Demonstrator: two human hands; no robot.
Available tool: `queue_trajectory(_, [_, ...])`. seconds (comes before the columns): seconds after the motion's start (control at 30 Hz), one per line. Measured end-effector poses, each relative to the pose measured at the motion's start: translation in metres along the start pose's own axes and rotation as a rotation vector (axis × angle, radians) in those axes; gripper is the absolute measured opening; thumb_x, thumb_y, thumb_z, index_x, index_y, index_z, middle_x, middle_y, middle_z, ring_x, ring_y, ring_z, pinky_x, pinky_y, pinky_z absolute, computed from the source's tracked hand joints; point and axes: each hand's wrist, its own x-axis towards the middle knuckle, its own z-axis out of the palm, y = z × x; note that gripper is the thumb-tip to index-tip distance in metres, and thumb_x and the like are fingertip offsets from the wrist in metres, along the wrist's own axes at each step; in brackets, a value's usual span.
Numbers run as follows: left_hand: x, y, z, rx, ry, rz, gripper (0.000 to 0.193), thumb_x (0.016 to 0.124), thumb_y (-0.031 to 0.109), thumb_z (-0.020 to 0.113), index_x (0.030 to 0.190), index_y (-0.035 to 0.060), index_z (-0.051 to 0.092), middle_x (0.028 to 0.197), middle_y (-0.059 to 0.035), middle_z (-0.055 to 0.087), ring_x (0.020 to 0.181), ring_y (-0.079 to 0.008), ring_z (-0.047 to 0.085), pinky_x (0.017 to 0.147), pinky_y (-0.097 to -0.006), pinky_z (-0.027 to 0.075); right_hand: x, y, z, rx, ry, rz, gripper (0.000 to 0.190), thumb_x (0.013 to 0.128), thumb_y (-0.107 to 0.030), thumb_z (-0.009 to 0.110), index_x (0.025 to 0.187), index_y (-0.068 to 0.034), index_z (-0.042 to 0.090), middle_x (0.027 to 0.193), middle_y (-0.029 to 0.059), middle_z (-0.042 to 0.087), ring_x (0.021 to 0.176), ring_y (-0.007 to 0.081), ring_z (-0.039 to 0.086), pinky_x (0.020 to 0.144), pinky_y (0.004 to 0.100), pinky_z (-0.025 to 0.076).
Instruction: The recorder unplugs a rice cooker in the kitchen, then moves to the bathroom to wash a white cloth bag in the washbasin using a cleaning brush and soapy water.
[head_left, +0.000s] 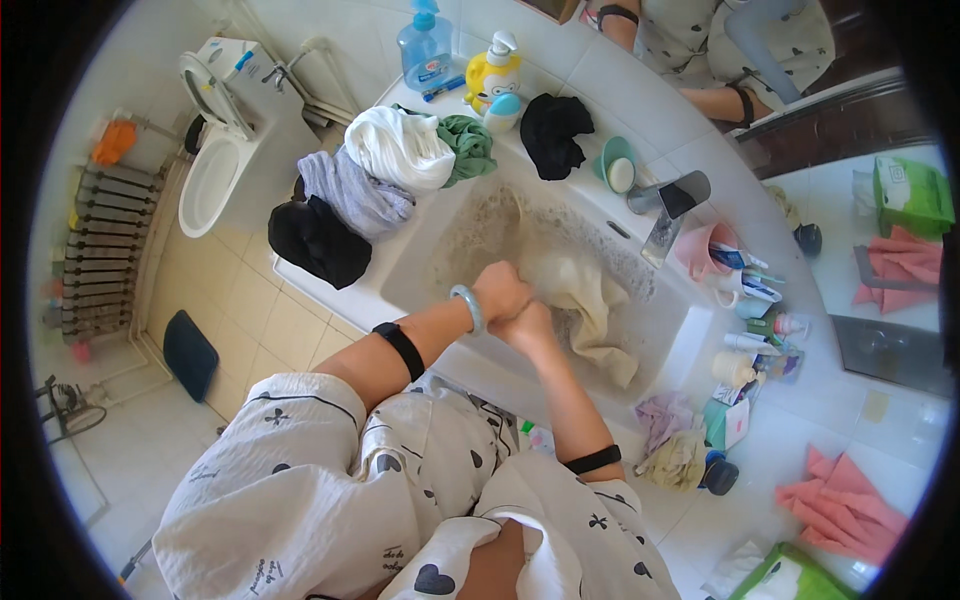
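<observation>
In the washbasin (405, 274), a cream cloth (589, 300) lies partly under cloudy, sudsy water. My left hand (504, 291), with a pale bangle at the wrist, is curled into a fist at the cloth's near end. Right against it, my right hand (525, 328) is also closed. Both fists seem to grip the cloth's bunched end, though the fingers hide most of the hold. The rest of the cloth trails off to the right through the water.
A chrome faucet (667, 210) overhangs the basin. On the left ledge sit a black cloth (321, 244), a grey garment (356, 193), a white cloth (401, 148) and a green cloth (469, 148). A yellow pump bottle (491, 75) and pink cup (705, 250) stand along the rim.
</observation>
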Motion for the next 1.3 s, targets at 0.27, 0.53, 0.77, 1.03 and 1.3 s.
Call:
queue_trajectory(0.27, [-0.029, 0.012, -0.053, -0.904, -0.073, 0.075, 0.088, 0.078, 0.029, 0.074, 0.144, 0.0017, 0.021, 0.128, -0.0230, 0.049, 0.115, -0.0329, 0.053, 0.090, -0.0414, 0.046, 0.027, -0.015, -0.009, 0.314, 0.528, -0.181, 0.051, 0.060, -0.023, 0.084, 0.097, 0.002, 0.061, 0.095, 0.0169, 0.064, 0.087, 0.0296, 0.062, 0.077, 0.0383, 0.048])
queue_trajectory(0.53, [-0.051, 0.004, -0.074, -0.575, -0.009, 0.172, 0.094, 0.079, 0.031, 0.075, 0.146, 0.0043, 0.015, 0.140, -0.0238, 0.037, 0.129, -0.0324, 0.038, 0.103, -0.0436, 0.036, 0.129, -0.120, -0.113, -0.327, 1.277, -0.367, 0.085, 0.067, -0.036, 0.081, 0.133, -0.002, 0.040, 0.134, 0.0187, 0.040, 0.124, 0.0369, 0.036, 0.098, 0.0501, 0.032])
queue_trajectory(0.77, [-0.043, -0.012, -0.082, -0.649, -0.023, 0.152, 0.071, 0.084, 0.027, 0.070, 0.139, 0.0018, 0.031, 0.124, -0.0170, 0.050, 0.111, -0.0236, 0.053, 0.095, -0.0339, 0.044, 0.149, -0.124, -0.108, -0.615, 0.798, -0.277, 0.085, 0.073, -0.036, 0.073, 0.141, -0.005, 0.033, 0.145, 0.0119, 0.032, 0.134, 0.0368, 0.028, 0.106, 0.0546, 0.027])
queue_trajectory(1.03, [-0.024, -0.014, -0.068, -0.621, -0.016, 0.042, 0.053, 0.089, 0.023, 0.062, 0.135, 0.0048, 0.041, 0.111, -0.0073, 0.058, 0.100, -0.0148, 0.054, 0.083, -0.0304, 0.046, 0.029, 0.122, -0.051, -0.132, 0.962, 0.000, 0.086, 0.071, -0.039, 0.078, 0.138, -0.005, 0.038, 0.134, 0.0254, 0.041, 0.125, 0.0400, 0.040, 0.104, 0.0494, 0.031])
queue_trajectory(1.3, [-0.002, -0.002, -0.018, -0.595, -0.077, -0.276, 0.049, 0.088, 0.023, 0.061, 0.131, 0.0066, 0.045, 0.112, -0.0057, 0.057, 0.101, -0.0162, 0.054, 0.083, -0.0334, 0.046, 0.049, 0.121, -0.051, -0.102, 0.582, 0.634, 0.128, 0.051, -0.073, 0.075, 0.149, -0.018, 0.014, 0.147, 0.0307, 0.019, 0.135, 0.0484, 0.020, 0.104, 0.0598, 0.026])
